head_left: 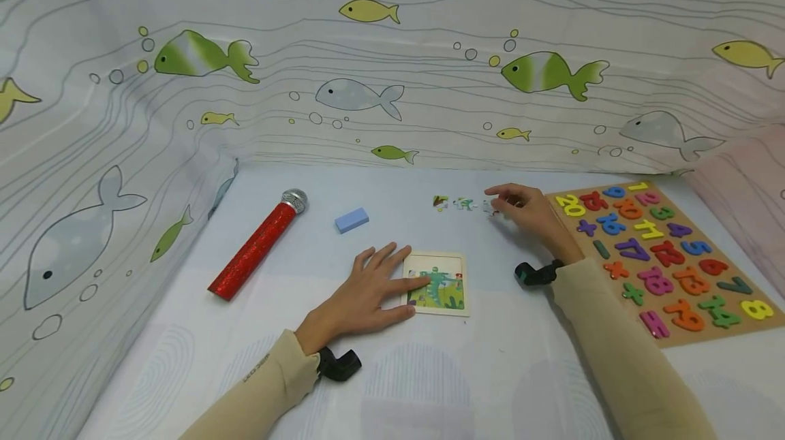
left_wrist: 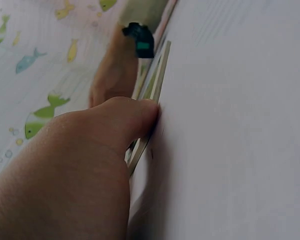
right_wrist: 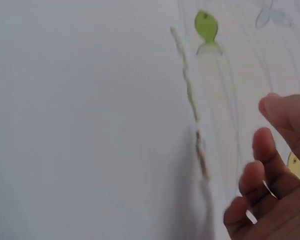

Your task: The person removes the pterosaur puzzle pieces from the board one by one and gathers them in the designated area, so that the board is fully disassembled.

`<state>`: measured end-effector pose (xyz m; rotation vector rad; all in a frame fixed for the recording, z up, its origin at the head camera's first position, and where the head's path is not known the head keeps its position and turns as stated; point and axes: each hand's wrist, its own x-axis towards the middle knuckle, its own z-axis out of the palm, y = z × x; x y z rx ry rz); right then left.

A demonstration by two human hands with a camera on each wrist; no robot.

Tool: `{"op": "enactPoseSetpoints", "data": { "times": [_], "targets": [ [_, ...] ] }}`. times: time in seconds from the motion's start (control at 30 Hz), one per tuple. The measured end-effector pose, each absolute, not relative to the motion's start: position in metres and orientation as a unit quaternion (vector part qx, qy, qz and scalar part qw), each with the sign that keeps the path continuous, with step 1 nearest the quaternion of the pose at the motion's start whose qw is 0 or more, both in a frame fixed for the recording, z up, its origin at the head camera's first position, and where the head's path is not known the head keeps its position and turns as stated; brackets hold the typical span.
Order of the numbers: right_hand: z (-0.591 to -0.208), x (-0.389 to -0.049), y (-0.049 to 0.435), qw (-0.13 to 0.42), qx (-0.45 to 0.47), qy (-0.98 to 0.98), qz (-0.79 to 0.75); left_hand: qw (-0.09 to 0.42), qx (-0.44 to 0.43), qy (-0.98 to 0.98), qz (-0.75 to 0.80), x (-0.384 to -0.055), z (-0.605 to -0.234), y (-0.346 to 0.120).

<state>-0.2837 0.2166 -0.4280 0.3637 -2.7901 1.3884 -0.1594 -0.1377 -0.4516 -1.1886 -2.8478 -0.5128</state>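
Observation:
A small wooden jigsaw puzzle (head_left: pixel 450 298) with a green dinosaur picture lies in its pale frame at the middle of the table. Across its left side my left hand (head_left: pixel 368 290) rests with spread fingers, the index finger over the picture. In the left wrist view the thumb touches the frame's edge (left_wrist: pixel 162 67). Farther back, loose puzzle pieces (head_left: pixel 464 203) lie in a short row. My right hand (head_left: pixel 529 214) hovers at the row's right end, fingers loosely bent. The right wrist view shows nothing between its fingers (right_wrist: pixel 265 145), with the pieces (right_wrist: pixel 190 95) seen edge-on beside them.
A red glittery microphone (head_left: pixel 257 246) lies at the left, and a blue block (head_left: pixel 352 220) sits between it and the pieces. On the right, a brown board (head_left: pixel 619 249) with colourful numbers lies by the right forearm. A fish-patterned cloth (head_left: pixel 276 133) rises behind the table.

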Motion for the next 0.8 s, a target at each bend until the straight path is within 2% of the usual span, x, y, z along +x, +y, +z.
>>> {"op": "enactPoseSetpoints", "data": {
  "times": [0.17,0.33,0.53,0.8],
  "targets": [
    [-0.425,-0.265,0.193,-0.069,0.199,-0.878,0.429,0.001,-0.378,-0.913,-0.152,-0.159,-0.451,-0.137],
    [-0.423,-0.248,0.170,-0.108,0.296,-0.856,0.411,-0.006,-0.376,-0.915,-0.145,-0.159,-0.450,-0.137],
    [-0.422,-0.226,0.150,-0.113,0.369,-0.826,0.411,0.001,-0.383,-0.910,-0.157,-0.162,-0.451,-0.137],
    [-0.428,-0.213,0.133,-0.098,0.399,-0.847,0.339,-0.003,-0.383,-0.903,-0.197,-0.163,-0.453,-0.138]
  ]
}}
